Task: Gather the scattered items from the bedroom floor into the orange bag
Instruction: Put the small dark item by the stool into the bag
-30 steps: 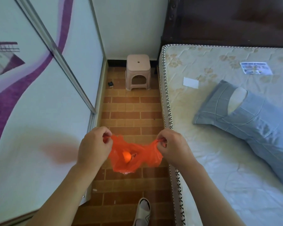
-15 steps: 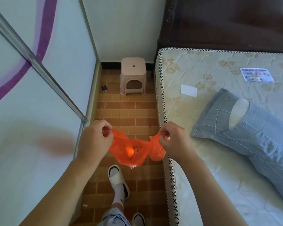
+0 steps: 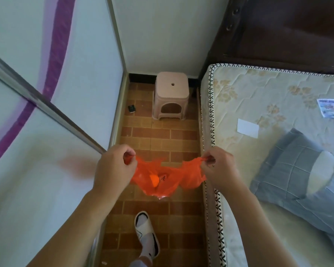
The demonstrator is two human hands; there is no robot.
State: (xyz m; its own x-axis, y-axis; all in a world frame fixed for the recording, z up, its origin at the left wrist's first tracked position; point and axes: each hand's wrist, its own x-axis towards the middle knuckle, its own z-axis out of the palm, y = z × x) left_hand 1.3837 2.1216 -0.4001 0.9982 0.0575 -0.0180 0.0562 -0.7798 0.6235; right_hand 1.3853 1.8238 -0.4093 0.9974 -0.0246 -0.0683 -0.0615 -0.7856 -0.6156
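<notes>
Two hands are working: we are pinching the bag (image 3: 163, 176) handles, left hand (image 3: 114, 168) and right hand (image 3: 219, 168) each clamped on one, stretching its mouth wide to receive the small dark item (image 3: 132, 108) lying at 11 o'clock beside the stool (image 3: 171, 95).

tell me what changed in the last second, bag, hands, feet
The person has walked forward along the floor toward the stool: a slippered foot has stepped into view. The left hand and right hand have pulled the orange bag wider. Both still grip it, the small orange item still inside.
</notes>
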